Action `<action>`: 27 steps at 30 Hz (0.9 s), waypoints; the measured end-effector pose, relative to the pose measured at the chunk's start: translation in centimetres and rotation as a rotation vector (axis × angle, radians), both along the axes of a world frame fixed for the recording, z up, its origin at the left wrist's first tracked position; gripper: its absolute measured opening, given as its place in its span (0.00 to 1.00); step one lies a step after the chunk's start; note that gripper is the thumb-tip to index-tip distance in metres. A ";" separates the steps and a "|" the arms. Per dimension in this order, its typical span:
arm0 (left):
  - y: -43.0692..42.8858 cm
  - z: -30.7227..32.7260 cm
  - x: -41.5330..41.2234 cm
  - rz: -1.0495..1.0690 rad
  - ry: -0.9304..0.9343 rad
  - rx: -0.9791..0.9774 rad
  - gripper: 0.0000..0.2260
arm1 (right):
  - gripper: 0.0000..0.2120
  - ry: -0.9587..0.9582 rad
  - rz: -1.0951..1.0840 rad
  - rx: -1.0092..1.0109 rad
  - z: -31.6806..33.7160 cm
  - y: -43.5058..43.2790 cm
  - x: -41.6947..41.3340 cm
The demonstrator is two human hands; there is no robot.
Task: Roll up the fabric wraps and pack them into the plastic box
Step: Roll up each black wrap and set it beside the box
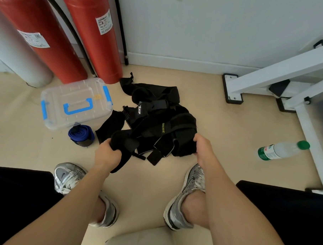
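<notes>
A tangled pile of black fabric wraps (157, 118) lies on the beige floor in front of me. My left hand (107, 154) is closed on the near left end of a black wrap, which hangs down past my wrist. My right hand (202, 144) grips the pile's near right edge. One blue wrap (81, 134), rolled up, lies on the floor left of the pile. Just behind it stands the clear plastic box (74, 103), its lid shut, with blue latches and a blue handle.
Two red cylinders (90, 36) and a grey one lean at the wall behind the box. A white metal frame (281, 75) stands at the right, with a water bottle (283, 150) lying on the floor beside it. My two silver shoes (189, 194) are planted near the pile.
</notes>
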State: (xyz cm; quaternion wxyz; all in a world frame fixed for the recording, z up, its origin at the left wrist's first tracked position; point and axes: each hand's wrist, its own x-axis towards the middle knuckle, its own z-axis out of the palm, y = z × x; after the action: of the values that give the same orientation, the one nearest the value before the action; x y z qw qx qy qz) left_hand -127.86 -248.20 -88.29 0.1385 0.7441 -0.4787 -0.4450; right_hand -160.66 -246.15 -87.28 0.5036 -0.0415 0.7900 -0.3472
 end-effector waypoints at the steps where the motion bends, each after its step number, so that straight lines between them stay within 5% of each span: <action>1: 0.1 -0.2 0.0 -0.013 -0.021 -0.001 0.11 | 0.15 0.027 -0.014 -0.015 0.2 -0.2 -0.2; 7: -0.1 0.3 -1.0 0.042 0.053 0.010 0.10 | 0.08 0.016 -0.010 -0.288 2.5 -2.6 -0.3; 12: -0.5 1.0 -0.7 0.196 0.025 -0.053 0.07 | 0.18 0.476 0.033 -0.320 4.3 -3.1 -0.3; 17: -0.4 0.1 0.4 0.213 -0.007 0.064 0.09 | 0.11 0.817 -0.095 -0.277 4.2 -2.5 0.3; 21: 0.0 -1.0 0.7 0.233 0.058 0.162 0.12 | 0.17 0.965 0.258 -0.130 2.8 -1.9 1.4; 27: 0.6 -2.3 2.1 -0.055 -0.067 0.424 0.11 | 0.15 1.061 0.831 -0.104 -0.4 -1.1 6.1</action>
State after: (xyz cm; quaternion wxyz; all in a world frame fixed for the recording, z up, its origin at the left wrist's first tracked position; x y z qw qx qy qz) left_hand -125.80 -247.63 -90.61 -0.0494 0.7574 -0.3990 -0.5145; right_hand -154.58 -247.28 -87.72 0.1364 -0.5310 0.8309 -0.0948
